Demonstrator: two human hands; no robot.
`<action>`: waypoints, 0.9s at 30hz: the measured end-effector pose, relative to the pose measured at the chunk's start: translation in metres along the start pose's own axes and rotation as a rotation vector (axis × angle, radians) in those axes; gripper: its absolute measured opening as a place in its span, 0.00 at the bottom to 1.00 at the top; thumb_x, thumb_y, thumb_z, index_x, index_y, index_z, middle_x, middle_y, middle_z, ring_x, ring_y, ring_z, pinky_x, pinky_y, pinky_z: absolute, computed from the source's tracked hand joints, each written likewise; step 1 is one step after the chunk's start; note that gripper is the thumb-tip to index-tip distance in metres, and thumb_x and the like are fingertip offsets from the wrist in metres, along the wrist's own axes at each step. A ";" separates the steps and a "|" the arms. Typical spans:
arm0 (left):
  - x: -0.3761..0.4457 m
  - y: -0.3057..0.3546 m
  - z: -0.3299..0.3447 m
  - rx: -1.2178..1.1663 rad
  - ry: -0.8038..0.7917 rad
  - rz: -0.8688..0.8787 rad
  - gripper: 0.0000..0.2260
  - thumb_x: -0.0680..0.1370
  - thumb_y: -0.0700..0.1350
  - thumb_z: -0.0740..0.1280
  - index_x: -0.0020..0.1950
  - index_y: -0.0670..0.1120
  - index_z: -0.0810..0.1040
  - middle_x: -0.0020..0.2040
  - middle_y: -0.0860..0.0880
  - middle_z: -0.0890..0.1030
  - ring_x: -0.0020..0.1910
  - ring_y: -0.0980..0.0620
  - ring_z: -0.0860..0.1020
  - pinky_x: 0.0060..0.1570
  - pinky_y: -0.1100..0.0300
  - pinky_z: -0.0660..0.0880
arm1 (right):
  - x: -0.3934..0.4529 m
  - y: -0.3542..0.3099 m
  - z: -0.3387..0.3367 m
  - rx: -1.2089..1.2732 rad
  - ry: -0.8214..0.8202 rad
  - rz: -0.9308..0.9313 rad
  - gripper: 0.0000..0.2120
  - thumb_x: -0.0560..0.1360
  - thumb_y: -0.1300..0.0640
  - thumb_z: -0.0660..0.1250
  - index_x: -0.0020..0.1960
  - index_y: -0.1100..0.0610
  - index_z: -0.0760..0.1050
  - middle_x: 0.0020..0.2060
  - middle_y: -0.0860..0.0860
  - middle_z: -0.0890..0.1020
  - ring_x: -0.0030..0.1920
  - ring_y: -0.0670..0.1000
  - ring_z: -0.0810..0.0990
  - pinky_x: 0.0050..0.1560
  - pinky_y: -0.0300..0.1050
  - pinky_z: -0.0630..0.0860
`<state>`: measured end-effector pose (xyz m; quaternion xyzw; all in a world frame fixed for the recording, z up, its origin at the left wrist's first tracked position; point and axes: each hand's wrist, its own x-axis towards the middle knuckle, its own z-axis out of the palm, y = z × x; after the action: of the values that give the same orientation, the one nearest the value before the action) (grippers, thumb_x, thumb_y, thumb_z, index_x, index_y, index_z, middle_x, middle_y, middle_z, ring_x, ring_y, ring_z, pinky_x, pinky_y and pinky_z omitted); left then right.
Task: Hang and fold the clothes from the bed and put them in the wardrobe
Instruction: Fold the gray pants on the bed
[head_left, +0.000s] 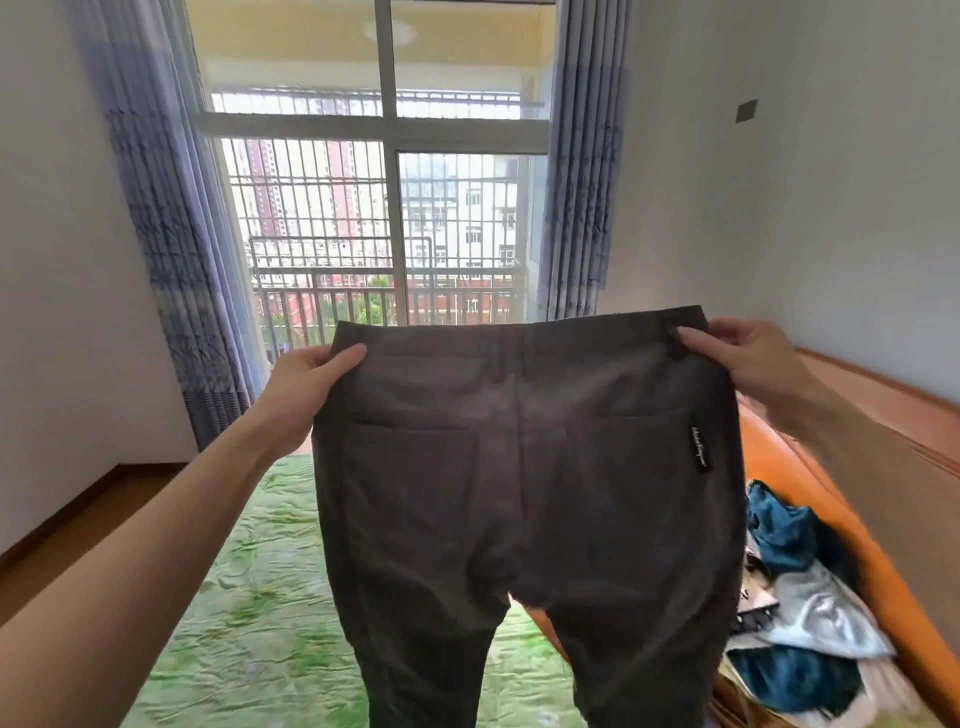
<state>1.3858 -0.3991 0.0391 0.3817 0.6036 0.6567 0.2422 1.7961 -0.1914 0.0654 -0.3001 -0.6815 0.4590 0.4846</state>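
Both hands pinch trousers (524, 467) waistband, L hand (306, 384) & R hand (748, 353)

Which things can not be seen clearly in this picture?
- Trousers, head view: leg ends cut off by bottom edge.
- Label on the trousers: writing too small.
- Pile of clothes: blurred, partly behind the trousers, items unclear.
- Wardrobe: not in view.
- Green bed cover: middle hidden by the trousers.

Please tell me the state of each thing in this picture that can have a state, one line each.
trousers: held up by the waistband, spread, back side facing the camera
left hand: pinching the waistband's left end
right hand: gripping the waistband's right end
clothes pile: unfolded, heaped on the bed
curtains: drawn open
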 end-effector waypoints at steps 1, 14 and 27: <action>0.001 -0.004 0.003 0.030 0.052 0.016 0.07 0.80 0.48 0.73 0.51 0.45 0.86 0.50 0.44 0.88 0.44 0.53 0.87 0.43 0.62 0.81 | 0.001 0.003 0.005 -0.079 0.047 -0.045 0.10 0.75 0.55 0.75 0.53 0.60 0.85 0.40 0.46 0.88 0.40 0.43 0.84 0.46 0.36 0.82; -0.059 -0.021 0.083 0.061 0.071 0.086 0.12 0.84 0.49 0.68 0.44 0.50 0.87 0.44 0.52 0.89 0.47 0.51 0.87 0.55 0.49 0.83 | -0.062 0.006 0.098 -0.365 0.197 -0.303 0.05 0.79 0.55 0.72 0.48 0.57 0.83 0.40 0.49 0.87 0.38 0.43 0.83 0.38 0.33 0.76; -0.139 -0.051 0.126 0.018 -0.085 0.110 0.09 0.82 0.51 0.70 0.49 0.48 0.87 0.43 0.50 0.88 0.46 0.53 0.86 0.50 0.52 0.82 | -0.149 0.042 0.172 -0.248 -0.087 -0.301 0.12 0.85 0.57 0.61 0.63 0.51 0.81 0.53 0.41 0.83 0.57 0.40 0.81 0.60 0.41 0.79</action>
<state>1.5608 -0.4230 -0.0422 0.4439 0.5767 0.6469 0.2276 1.6861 -0.3591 -0.0491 -0.2320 -0.7902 0.3063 0.4774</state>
